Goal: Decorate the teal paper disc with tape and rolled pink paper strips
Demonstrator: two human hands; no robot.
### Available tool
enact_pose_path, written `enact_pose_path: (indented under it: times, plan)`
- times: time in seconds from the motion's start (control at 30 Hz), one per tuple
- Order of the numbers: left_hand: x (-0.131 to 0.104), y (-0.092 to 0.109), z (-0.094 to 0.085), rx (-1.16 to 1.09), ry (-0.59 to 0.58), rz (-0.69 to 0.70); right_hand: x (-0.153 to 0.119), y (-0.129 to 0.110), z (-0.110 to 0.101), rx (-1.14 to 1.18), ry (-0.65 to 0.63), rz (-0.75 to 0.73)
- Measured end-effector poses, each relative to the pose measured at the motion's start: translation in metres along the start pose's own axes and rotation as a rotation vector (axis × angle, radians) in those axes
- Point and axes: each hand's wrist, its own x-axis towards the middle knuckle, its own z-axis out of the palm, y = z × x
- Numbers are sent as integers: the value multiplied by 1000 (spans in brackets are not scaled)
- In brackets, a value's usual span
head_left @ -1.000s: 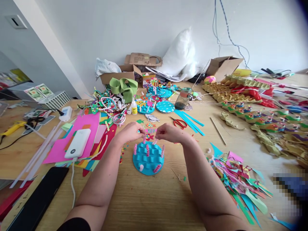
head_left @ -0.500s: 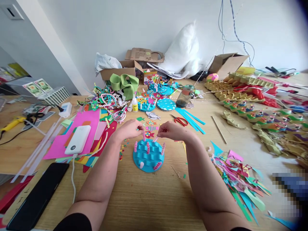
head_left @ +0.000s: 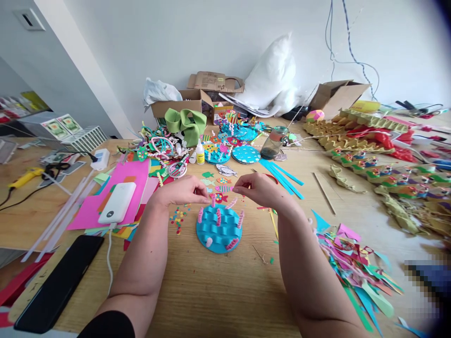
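Note:
A round blue woven paper disc (head_left: 219, 237) lies on the table between my forearms, with several pink twisted pipe-cleaner pieces (head_left: 219, 217) standing up from it. My left hand (head_left: 183, 190) hovers at the disc's upper left, fingertips close together beside a pink piece; whether anything is between them is too small to tell. Over the upper right, my right hand (head_left: 255, 188) has its fingers pinched, just above a leaning pink piece (head_left: 231, 203). Beyond the disc, between the hands, lie colourful paper fish (head_left: 224, 188).
Red-handled pliers (head_left: 271, 178) lie partly behind my right hand. Further back are a glue bottle (head_left: 200, 154), a glass jar (head_left: 273, 143) and blue strips (head_left: 282, 177). A power bank (head_left: 118, 203) and phone (head_left: 59, 284) sit left, paper scraps (head_left: 352, 258) right.
Both hands have moved slightly apart, away from the pink pieces at the disc's far edge. The view has shifted a little, so the scene sits slightly further right.

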Motion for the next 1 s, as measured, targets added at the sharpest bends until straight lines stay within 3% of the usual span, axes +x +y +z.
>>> enact_pose_path:
  times: [0.13, 0.27, 0.57, 1.0]
  plan:
    - [-3, 7, -1, 23, -140, 7, -3, -23, 9, -5, -63, -149]
    - [0, 10, 2, 78, -196, 0, -5, -38, 20, -78, -172, -237]
    - [-4, 10, -2, 171, -227, -52, -3, -48, 28, -337, -262, -171]
    - [-9, 7, -2, 114, -195, -23, -6, -46, 22, -381, -307, -177]
